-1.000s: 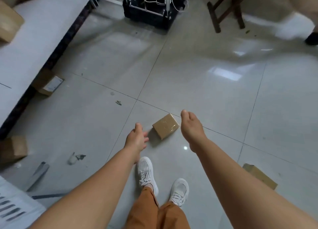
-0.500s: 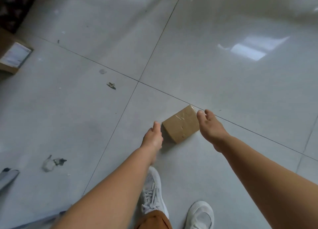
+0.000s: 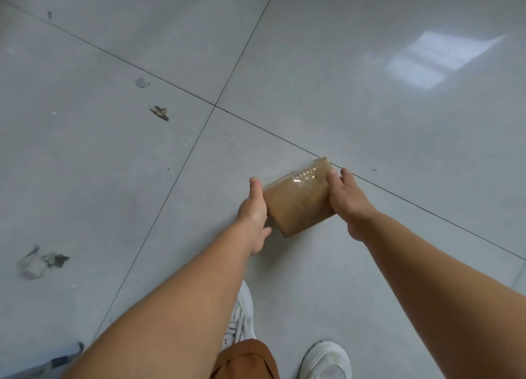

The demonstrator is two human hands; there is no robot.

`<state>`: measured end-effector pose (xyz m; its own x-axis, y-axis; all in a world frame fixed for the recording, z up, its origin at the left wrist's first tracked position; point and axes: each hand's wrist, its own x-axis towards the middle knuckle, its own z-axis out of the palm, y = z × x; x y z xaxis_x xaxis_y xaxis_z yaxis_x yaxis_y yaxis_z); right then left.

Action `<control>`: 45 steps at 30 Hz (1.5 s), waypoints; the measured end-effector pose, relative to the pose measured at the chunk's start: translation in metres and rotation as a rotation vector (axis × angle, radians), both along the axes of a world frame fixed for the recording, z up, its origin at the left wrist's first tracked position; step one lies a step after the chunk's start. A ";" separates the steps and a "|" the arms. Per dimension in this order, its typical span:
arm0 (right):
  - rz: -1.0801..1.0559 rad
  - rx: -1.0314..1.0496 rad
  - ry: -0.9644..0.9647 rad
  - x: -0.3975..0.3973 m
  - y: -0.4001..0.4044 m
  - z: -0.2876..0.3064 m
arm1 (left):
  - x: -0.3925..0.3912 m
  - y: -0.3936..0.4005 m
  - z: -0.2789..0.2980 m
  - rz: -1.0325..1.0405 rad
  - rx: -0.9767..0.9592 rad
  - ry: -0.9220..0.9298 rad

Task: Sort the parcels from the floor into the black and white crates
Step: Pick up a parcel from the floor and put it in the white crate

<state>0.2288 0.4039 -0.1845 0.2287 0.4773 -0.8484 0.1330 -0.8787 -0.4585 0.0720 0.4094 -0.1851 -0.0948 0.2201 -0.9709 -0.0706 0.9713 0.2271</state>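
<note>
Picking-up stage: a judgement only, but this looks like the very start of one sorting cycle; the brown taped parcel [image 3: 299, 198] is being taken hold of low over the floor tiles [image 3: 370, 80], and whether it has left the floor cannot be told.
Done so far: nothing that shows; neither the black crate nor the white crate is in view, so no sorted parcel can be counted.
Left to do: lift this parcel, carry it to whichever crate it belongs in, and set it inside; which crate that is cannot be judged from here.
Parcel position: just ahead of the white shoes [image 3: 324, 360], its far corner lying over the dark grout line [image 3: 427, 210] that runs across the tiles.
Left hand [image 3: 254, 208]: pressed against the parcel's left edge, index finger straight along that edge, the other fingers hidden below; how far they curl under cannot be told.
Right hand [image 3: 345, 196]: clasps the parcel's right edge, thumb lying on the taped top face, fingers wrapped over the far side.
Grip between them: the parcel sits squeezed from both sides, with no visible gap at either hand.
Litter: torn scraps [image 3: 42, 262] lie well to the left of the parcel.
</note>
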 end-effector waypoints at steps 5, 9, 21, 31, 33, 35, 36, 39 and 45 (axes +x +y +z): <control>-0.169 -0.059 0.057 0.010 -0.013 0.057 | -0.001 -0.011 0.062 0.108 0.056 -0.008; -0.242 -0.108 0.056 0.015 -0.018 0.126 | 0.004 -0.015 0.129 0.118 0.130 0.042; -0.313 0.026 0.076 0.040 -0.024 0.358 | 0.013 -0.021 0.360 0.266 0.307 -0.015; -0.260 0.194 0.173 0.012 -0.041 0.508 | -0.018 -0.043 0.509 0.219 0.562 0.018; -0.268 0.244 0.203 0.004 -0.041 0.531 | -0.026 -0.045 0.534 0.217 0.616 0.003; -0.292 0.303 0.250 -0.005 -0.039 0.551 | -0.035 -0.047 0.556 0.233 0.664 -0.018; -0.312 0.326 0.265 -0.009 -0.038 0.560 | -0.040 -0.047 0.566 0.249 0.677 -0.025; -0.309 0.391 0.276 -0.031 -0.040 0.589 | -0.057 -0.051 0.600 0.301 0.712 -0.023; -0.318 0.457 0.307 -0.091 -0.052 0.641 | -0.107 -0.070 0.652 0.359 0.830 0.059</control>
<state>0.1377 0.3516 0.4560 0.1975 0.7558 -0.6243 -0.2997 -0.5598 -0.7725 -0.0351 0.3390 0.4670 -0.3375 0.7948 -0.5043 -0.3031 0.4155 0.8576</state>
